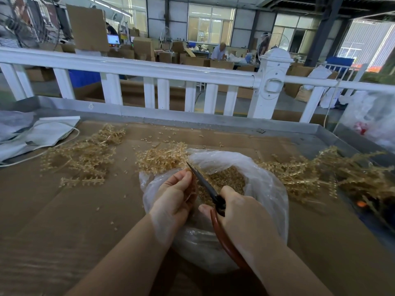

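Right hand (pixel 241 212) gripped round the red handles of the scissors (pixel 205 182), blades lying together, tip pointing up and left. Left hand (pixel 175 201) curled, fingertips pinching a pale sprig (pixel 193 189) against the blade; the sprig is mostly hidden by the fingers. Both hands sit over the open mouth of the bag (pixel 263 180), which holds cut amber bits (pixel 224 178). Uncut heaps (pixel 85 157) lie on the cardboard (pixel 64 210) beyond

A white railing (pixel 149 71) fronts a workshop hall with stacked cardboard boxes (pixel 143 48) and bright windows (pixel 210 24).
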`<state>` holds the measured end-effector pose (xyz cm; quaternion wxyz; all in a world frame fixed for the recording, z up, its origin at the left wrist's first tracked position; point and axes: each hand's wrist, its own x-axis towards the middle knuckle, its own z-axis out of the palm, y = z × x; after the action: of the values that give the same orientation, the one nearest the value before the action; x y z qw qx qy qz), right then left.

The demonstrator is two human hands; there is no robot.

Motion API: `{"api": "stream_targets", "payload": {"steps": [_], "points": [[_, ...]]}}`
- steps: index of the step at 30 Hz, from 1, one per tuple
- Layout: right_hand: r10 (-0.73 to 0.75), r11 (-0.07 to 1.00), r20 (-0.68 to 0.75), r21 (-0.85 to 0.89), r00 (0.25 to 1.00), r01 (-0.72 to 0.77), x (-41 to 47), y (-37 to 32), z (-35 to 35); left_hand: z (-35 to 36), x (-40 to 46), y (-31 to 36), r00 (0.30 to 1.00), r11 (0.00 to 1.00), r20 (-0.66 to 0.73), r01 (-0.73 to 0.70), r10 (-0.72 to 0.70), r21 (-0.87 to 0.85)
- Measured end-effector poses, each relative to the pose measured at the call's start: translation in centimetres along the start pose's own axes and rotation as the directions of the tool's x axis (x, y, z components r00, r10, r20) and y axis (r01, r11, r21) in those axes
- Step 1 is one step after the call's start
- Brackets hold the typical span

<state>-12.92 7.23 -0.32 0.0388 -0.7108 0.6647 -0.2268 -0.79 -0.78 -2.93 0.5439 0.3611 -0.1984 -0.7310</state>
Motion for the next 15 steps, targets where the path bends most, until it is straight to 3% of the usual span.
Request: {"api": "stream_targets", "payload": {"steps": [5, 15], "points": [[-0.005, 1.0, -0.005, 0.023, 1.0, 0.005, 0.0, 0.4, 0.0, -0.1, 0.0, 0.7, 1.0, 0.996, 0.012, -0.027, 0.027, 0.088], [-0.023, 0.999, -0.024, -0.03, 0.999, 0.022, 0.1, 0.7, 0.4, -0.2, 1.1, 1.0, 1.0, 0.997, -0.02, 0.008, -0.007, 0.073]]}}
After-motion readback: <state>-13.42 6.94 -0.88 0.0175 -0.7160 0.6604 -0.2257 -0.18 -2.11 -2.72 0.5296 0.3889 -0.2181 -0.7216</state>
